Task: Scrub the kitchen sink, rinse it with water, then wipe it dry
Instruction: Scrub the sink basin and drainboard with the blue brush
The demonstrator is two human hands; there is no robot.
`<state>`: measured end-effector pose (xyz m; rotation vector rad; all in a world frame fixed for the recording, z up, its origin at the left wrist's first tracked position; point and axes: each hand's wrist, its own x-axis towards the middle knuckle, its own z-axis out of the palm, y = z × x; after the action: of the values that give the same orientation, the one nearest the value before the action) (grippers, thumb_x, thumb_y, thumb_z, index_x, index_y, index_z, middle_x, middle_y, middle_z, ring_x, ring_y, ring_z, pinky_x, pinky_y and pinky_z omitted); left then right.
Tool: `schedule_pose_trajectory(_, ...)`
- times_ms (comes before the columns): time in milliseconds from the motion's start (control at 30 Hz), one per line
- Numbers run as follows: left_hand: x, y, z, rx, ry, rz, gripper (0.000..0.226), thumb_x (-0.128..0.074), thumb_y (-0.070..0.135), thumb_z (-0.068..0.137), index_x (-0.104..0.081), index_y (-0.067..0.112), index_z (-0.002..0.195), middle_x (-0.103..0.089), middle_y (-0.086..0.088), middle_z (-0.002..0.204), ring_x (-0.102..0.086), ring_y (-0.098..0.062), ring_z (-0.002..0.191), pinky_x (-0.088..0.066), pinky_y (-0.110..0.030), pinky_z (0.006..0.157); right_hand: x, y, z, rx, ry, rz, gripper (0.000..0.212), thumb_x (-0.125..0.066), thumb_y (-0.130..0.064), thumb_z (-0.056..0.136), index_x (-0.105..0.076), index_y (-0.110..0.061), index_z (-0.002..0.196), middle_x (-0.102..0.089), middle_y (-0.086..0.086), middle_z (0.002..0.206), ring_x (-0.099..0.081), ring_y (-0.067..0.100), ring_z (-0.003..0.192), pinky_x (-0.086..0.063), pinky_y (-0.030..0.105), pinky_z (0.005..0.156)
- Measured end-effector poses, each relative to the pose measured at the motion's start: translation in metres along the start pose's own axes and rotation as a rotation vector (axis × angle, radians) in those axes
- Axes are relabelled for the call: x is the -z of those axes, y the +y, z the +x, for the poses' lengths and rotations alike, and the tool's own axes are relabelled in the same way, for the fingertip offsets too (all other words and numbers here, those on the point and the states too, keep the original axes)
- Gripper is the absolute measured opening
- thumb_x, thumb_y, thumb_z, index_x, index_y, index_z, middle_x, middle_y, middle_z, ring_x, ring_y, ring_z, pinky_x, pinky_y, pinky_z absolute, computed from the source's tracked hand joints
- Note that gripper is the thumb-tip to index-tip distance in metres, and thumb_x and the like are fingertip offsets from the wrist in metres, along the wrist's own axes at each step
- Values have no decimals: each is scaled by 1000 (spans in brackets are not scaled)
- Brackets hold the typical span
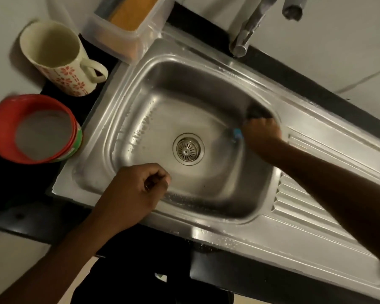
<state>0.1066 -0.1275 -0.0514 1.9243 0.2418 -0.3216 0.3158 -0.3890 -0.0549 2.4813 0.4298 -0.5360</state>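
The stainless steel sink (140, 88) fills the middle of the view, wet with droplets, its round drain strainer (188, 149) at the basin's centre. My right hand (262, 132) grips a dark scrubber (256, 113) with a blue part (237, 133) and presses it against the basin's right wall; the scrubber is blurred. My left hand (136, 189) hovers over the basin's near left rim with fingers curled, holding nothing I can see. The tap (248, 27) stands at the back; no water runs from it.
A cream jug with red flowers (53, 58) and a stack of red bowls (7, 128) stand on the black counter left of the sink. A clear plastic container (127, 29) sits behind the basin. The ribbed drainboard (316, 194) extends to the right.
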Motion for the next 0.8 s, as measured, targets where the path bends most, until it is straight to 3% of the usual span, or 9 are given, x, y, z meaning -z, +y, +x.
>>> schedule_pose_trajectory(167,-9,7,5,-5,-22,2,15,-72,21,96,-75,28,83,-73,11,74,-70,-12,72,-52,-16,66,29,37,-5,-90,68,-28,35,-74,-35,94,-69,-21,126,-70,14,115,-68,40,106,-50,40,75)
schedule_pose_trajectory(300,-13,15,10,-33,-5,12,13,-73,23,95,-74,27,83,-73,11,74,-70,-13,73,-54,-21,67,3,1,2,-21,-39,25,31,-56,-25,104,-64,-14,132,-66,17,132,-62,39,125,-50,43,99)
schedule_pose_trajectory(500,-1,19,8,-37,36,-14,12,-72,24,95,-74,24,83,-74,8,76,-72,-13,75,-56,-30,72,-2,-9,7,-20,-83,28,30,-58,-29,103,-67,-15,129,-68,15,130,-64,36,123,-50,42,98)
schedule_pose_trajectory(667,5,14,9,-13,27,-39,12,-72,24,95,-75,24,84,-75,8,76,-72,-13,75,-56,-32,74,26,25,1,-56,-28,-90,33,-69,-33,98,-64,-14,124,-70,15,118,-68,38,108,-51,42,82)
schedule_pose_trajectory(800,5,9,8,-9,17,-29,12,-71,26,95,-75,24,84,-74,7,76,-72,-14,76,-57,-33,74,11,1,8,-25,-94,-24,33,-57,-30,104,-64,-12,130,-66,18,130,-65,40,120,-53,45,95)
